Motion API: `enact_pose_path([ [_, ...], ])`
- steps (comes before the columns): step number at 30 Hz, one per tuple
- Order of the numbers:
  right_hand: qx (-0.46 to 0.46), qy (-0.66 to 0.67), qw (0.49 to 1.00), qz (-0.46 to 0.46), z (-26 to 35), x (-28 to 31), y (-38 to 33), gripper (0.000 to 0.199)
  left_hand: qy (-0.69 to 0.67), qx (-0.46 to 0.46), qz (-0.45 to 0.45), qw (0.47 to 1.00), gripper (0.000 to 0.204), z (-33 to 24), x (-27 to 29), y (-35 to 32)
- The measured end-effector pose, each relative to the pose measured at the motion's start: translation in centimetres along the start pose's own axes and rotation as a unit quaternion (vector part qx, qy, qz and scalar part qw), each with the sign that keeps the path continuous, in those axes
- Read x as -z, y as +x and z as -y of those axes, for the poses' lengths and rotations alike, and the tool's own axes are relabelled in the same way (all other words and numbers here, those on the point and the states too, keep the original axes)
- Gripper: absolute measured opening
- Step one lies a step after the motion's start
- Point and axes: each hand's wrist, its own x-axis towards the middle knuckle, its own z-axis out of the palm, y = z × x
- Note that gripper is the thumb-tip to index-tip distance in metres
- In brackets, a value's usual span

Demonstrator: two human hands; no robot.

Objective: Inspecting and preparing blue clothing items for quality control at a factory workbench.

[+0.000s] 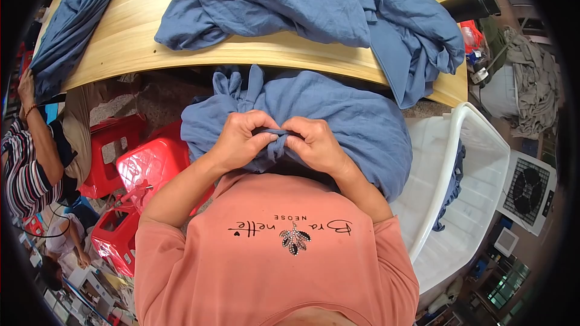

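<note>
A blue cloth garment (344, 115) lies bunched across my lap, in front of the table edge. My left hand (241, 139) pinches a narrow blue fabric tie (276, 148) between thumb and fingers. My right hand (314, 143) grips the same tie close beside it, fingertips almost touching the left ones. Below the fingers the tie makes a small loop or knot; its exact form is partly hidden. More looped strips (238, 87) stand up from the garment beyond my left hand.
More blue garments (266, 3) lie on the wooden table (127, 48) ahead. Red plastic stools (148, 163) stand at left, near a person in a striped top (33, 163). At right are a white plastic bin (447, 193) with blue cloth inside and a fan unit (527, 190).
</note>
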Motion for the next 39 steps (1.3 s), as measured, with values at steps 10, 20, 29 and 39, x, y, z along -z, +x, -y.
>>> enact_pose_path([
  [10,-0.004,-0.008,0.998,-0.057,-0.2,-1.0,-0.7,0.006,0.069,-0.042,-0.038,0.996,0.012,0.1,-0.4,0.4],
  [20,0.07,-0.18,0.957,-0.215,-1.4,-1.3,0.2,0.006,0.247,-0.236,-0.155,0.927,0.019,-0.1,-2.3,1.0],
  [29,-0.018,-0.171,0.955,-0.242,-2.0,0.4,0.6,0.009,0.344,-0.212,-0.138,0.904,0.02,0.2,-1.2,-0.4],
  [39,0.201,-0.366,0.887,-0.199,0.4,-1.0,0.8,0.013,-0.271,0.199,0.034,0.941,0.014,2.1,2.7,-0.2],
])
